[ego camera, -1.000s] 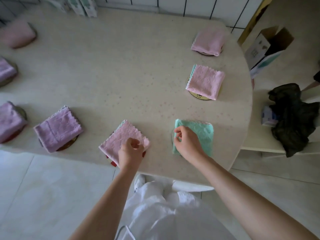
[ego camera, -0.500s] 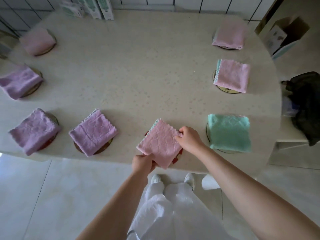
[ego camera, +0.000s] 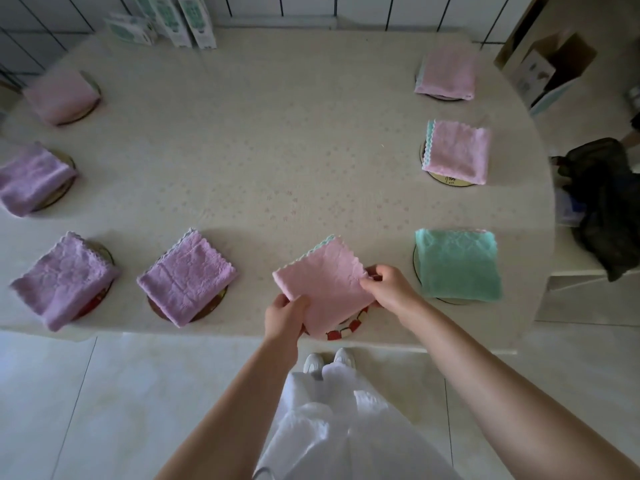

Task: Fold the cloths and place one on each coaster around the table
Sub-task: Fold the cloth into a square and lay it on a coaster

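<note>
Cloths cover seven coasters; both hands [ego camera: 285, 315] [ego camera: 389, 289] grip the pink cloth [ego camera: 325, 289] over the last coaster [ego camera: 346, 332], worktop's six o'clock.

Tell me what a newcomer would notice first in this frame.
Most striking is the ring of folded cloths on coasters around the table: purple ones on the left, pink ones at the far corners and right, and a lone teal cloth at the near right. At the near edge, the left hand and right hand pinch opposite corners of a pink cloth over a red-patterned coaster.
</note>
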### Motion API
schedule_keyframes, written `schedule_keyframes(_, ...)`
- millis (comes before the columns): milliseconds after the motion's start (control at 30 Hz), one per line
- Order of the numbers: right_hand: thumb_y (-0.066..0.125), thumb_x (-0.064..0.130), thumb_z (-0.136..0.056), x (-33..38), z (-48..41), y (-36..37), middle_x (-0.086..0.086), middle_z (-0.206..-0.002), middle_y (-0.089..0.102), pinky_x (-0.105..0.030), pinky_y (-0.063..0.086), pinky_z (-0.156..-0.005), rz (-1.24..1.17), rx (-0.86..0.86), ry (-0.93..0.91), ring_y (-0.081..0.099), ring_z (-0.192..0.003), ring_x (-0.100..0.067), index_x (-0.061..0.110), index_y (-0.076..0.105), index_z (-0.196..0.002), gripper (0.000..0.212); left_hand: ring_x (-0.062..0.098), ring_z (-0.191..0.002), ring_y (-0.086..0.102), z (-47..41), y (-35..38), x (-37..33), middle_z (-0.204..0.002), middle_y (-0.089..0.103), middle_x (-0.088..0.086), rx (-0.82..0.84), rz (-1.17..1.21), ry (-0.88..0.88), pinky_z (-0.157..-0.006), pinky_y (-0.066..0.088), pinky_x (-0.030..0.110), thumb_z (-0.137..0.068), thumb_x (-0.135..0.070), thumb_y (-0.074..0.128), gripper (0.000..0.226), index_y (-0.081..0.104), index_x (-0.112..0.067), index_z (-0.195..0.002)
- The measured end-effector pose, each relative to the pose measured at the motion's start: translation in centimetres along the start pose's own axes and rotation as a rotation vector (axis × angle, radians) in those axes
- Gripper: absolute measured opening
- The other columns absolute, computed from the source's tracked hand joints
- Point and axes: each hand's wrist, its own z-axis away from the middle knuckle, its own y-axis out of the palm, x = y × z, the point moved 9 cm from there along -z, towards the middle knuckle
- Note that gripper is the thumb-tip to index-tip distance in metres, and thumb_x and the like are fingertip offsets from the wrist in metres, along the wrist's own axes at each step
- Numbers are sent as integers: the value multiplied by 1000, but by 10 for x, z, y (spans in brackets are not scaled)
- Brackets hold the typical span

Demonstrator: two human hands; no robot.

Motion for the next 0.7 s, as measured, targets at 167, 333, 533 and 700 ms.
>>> schedule_keyframes(167,57,18,-87,-30,13,6,0,-101,60,-26,48,-64,-102,-15,92,60,-87,-14,17,52,-109,22,29,-92,63,-12,2,-29,-103,65,11,23,-220,117,-81,56,48,-84,-7,57,29,59,-8,-113)
schedule_keyframes(333,59,20,-83,-44,21,13,-3,-100,63,-34,53,-67,-21,-21,90,64,-86,-25,17,53,-103,21,23,-92,62,-19,1,-36,-103,65,2,-4,-470,193,-73,54,33,-84,-11,56,37,57,-15,-121)
schedule_keyframes(533,56,19,-82,-42,23,18,-4,-94,64,-32,51,-68,148,-7,37,64,-83,-25,13,53,-103,22,21,-88,62,-21,-12,-33,-97,67,2,-130,-610,252,-74,54,33,-81,-22,63,27,62,-15,-107)
schedule_keyframes(700,59,18,-80,-30,14,9,-4,-95,64,-33,51,-73,368,-34,-26,60,-84,-21,12,53,-100,22,22,-84,61,-19,-21,-32,-91,67,5,-190,-632,261,-64,47,27,-82,-26,65,20,63,-13,-97)
